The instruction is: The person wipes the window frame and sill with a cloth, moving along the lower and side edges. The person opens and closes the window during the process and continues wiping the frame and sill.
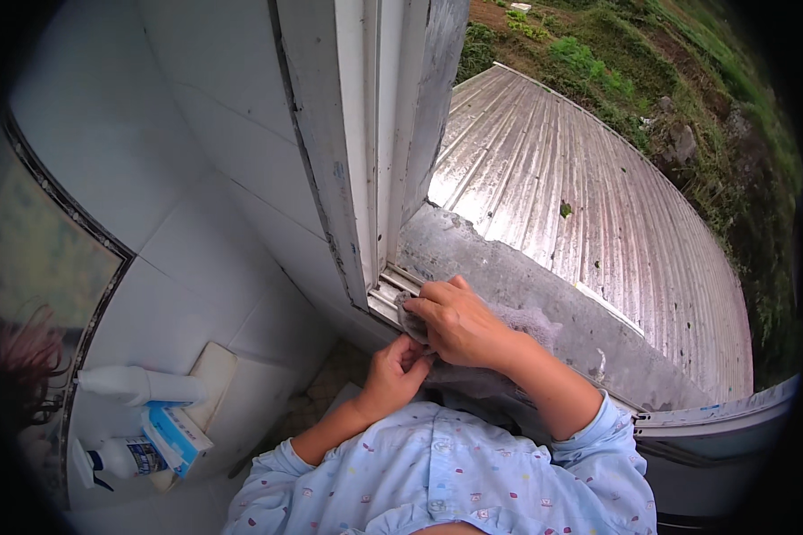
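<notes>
My right hand [451,321] is closed on a damp grey cloth [409,312], its fingertips pressing the cloth into the corner of a white window frame's lower track [385,294]. More of that cloth bunches out behind the wrist, over the sill. Just below, my left hand [393,374] has its fingers curled in a pinch at the cloth's lower edge, against the inner side of the track. Its fingertips are partly hidden.
Outside lie a rough concrete ledge [473,250] and a corrugated metal roof [580,214], with a grassy slope beyond. At left, a white bottle [143,385], a spray bottle [125,456] and a blue-and-white box [177,435] stand near a mirror on the tiled wall [241,223].
</notes>
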`<state>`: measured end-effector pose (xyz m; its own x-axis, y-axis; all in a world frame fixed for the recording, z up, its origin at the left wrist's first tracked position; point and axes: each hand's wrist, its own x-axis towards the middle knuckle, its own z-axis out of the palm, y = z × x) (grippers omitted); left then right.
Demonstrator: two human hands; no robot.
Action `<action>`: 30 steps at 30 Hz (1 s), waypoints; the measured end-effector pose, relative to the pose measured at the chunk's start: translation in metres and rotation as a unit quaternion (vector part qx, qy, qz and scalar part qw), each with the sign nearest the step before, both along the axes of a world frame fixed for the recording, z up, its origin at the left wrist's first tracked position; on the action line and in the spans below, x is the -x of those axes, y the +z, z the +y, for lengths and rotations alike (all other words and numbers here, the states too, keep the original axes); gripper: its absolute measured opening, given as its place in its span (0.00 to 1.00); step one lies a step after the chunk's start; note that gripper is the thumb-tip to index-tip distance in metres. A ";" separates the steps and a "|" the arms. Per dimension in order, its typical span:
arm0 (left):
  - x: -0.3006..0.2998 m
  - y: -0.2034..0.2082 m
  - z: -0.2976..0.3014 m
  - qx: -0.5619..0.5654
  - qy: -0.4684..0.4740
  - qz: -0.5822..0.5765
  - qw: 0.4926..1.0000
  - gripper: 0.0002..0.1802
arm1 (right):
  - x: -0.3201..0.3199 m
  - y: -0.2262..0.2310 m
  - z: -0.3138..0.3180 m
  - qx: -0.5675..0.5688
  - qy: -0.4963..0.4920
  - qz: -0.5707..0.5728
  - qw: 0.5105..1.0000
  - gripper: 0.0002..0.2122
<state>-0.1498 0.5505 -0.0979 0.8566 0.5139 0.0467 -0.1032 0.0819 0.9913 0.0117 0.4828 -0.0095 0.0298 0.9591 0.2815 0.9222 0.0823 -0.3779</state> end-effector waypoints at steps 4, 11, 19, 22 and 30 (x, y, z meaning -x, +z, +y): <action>0.000 -0.005 0.000 -0.023 -0.008 0.010 1.000 0.07 | 0.005 0.000 0.012 0.008 -0.007 -0.009 1.000 0.17; 0.000 -0.011 -0.002 -0.015 0.017 0.006 1.000 0.07 | 0.003 0.005 0.030 0.041 0.017 -0.070 0.997 0.18; 0.001 -0.015 0.002 -0.060 -0.005 0.020 0.998 0.09 | -0.002 0.002 0.030 0.023 0.031 -0.034 0.999 0.18; 0.001 -0.018 0.002 -0.070 -0.003 0.012 0.997 0.09 | -0.001 -0.007 0.034 0.003 0.005 -0.038 0.999 0.13; 0.003 -0.012 -0.001 -0.004 0.008 -0.012 1.000 0.09 | 0.005 0.007 0.009 -0.031 -0.029 0.102 0.994 0.12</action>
<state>-0.1526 0.5496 -0.1101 0.8474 0.5263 0.0706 -0.1274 0.0724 0.9892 0.0069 0.4921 -0.0027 0.1466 0.9354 0.3219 0.8303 0.0605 -0.5541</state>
